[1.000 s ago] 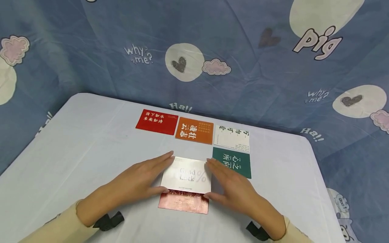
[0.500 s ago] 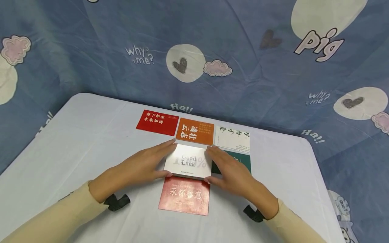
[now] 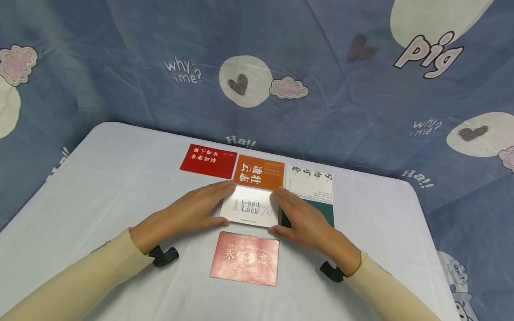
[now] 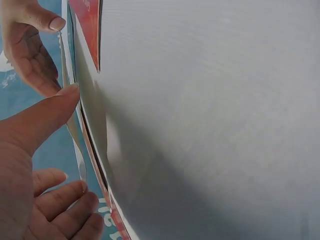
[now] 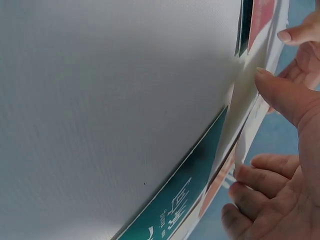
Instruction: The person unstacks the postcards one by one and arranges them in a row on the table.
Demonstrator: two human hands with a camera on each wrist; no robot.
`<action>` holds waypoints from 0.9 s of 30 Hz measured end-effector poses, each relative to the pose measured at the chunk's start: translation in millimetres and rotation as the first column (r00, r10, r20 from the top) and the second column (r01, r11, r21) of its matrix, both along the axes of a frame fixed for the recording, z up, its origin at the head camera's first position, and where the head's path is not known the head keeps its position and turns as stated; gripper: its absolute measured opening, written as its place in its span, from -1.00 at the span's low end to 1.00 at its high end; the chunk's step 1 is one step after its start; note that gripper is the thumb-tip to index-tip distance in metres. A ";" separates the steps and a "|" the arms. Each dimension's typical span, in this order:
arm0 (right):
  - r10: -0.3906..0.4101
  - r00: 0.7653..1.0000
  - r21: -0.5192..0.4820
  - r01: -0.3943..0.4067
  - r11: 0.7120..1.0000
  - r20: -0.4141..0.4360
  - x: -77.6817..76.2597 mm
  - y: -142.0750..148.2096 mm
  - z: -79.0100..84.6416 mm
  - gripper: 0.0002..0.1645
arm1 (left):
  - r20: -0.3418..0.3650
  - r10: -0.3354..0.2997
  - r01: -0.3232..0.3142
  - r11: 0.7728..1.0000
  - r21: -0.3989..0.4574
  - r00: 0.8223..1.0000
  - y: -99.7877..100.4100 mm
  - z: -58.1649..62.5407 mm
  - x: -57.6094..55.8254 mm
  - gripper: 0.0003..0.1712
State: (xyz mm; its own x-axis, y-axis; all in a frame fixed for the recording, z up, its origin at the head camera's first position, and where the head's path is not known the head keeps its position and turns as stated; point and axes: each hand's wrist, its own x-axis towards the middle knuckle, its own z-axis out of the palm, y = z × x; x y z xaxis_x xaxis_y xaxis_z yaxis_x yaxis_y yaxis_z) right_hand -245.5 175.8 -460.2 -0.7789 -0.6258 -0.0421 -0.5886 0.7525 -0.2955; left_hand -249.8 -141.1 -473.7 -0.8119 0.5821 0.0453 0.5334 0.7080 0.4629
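Both hands hold a white postcard (image 3: 250, 206) reading "Good Luck" by its short sides, over the middle of the table. My left hand (image 3: 194, 207) has its fingertips at the far left corner and its thumb at the near left one. On the opposite side, my right hand (image 3: 303, 218) grips the right corners the same way. The left wrist view shows the left thumb and fingers (image 4: 60, 207) at the card's edge, which looks thin and tilted. A green postcard (image 3: 324, 214) lies partly hidden under the right hand. Nearer me lies a metallic pink postcard (image 3: 245, 258).
Along the back of the white-covered table (image 3: 120, 187) lie a red postcard (image 3: 209, 162), an orange postcard (image 3: 259, 171) and a cream postcard (image 3: 309, 185). A blue printed curtain (image 3: 160, 107) hangs behind the table.
Both hands have carried the white postcard away from me, toward the orange one. The pink postcard, partly covered before, now shows whole.
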 end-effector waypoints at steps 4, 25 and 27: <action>0.001 1.000 0.005 -0.001 1.000 0.001 -2.6 1.2 -0.9 0.11 | 0.002 0.009 -0.009 1.000 -0.009 1.000 2.3 -1.5 -3.6 0.10; 0.017 0.999 0.049 -0.019 0.999 0.038 -5.3 -1.2 -10.2 0.05 | 0.024 -0.042 0.043 0.996 -0.074 0.999 1.8 -8.2 -8.7 -0.02; 0.017 0.999 0.044 -0.018 0.999 0.037 -5.0 -1.0 -10.4 0.07 | 0.017 -0.039 0.040 0.996 -0.081 0.999 1.8 -7.8 -7.7 -0.02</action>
State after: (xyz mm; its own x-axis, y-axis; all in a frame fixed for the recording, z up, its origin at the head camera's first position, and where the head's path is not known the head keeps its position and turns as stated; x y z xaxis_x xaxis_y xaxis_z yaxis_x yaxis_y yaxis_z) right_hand -250.6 174.9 -470.6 -0.7652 -0.6362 -0.0983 -0.5912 0.7549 -0.2839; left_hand -257.4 -139.3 -481.6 -0.7885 0.6149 -0.0153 0.5550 0.7220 0.4131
